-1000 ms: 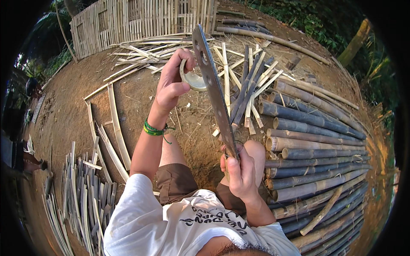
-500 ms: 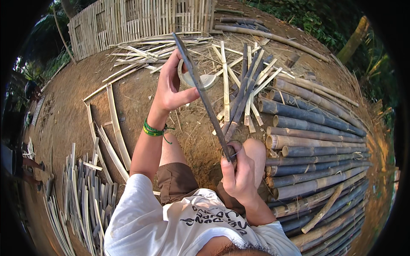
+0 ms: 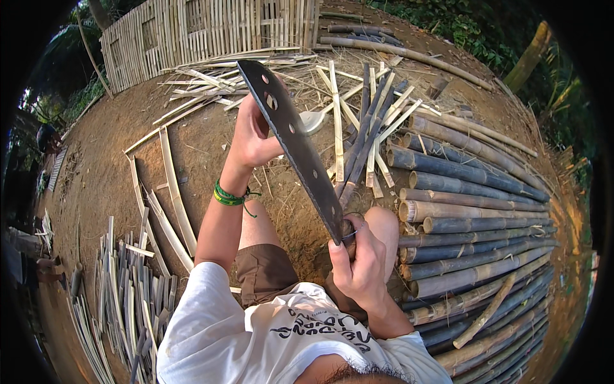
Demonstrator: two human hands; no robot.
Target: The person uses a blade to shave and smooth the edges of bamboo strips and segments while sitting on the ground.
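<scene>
My right hand grips the handle of a large dark knife. Its wide, flat blade has several holes along it and slants up and away to the left. My left hand, with a green band at its wrist, curls behind the blade's far half. The blade hides those fingertips and the end of the thumb. A pale, round-edged piece shows just right of the blade. Most of it is covered, so I cannot tell its kind or exactly how my left hand grips it.
Bamboo poles lie stacked on the right. Split bamboo strips are scattered ahead, and more slats lie at lower left. A pale strip frame rests on bare soil. Behind stands a bamboo slat fence. A person is at far left.
The knife has turned about its length, so its broad face with the holes now shows instead of mostly its edge. Its far end has swung slightly left and now covers my left fingers.
</scene>
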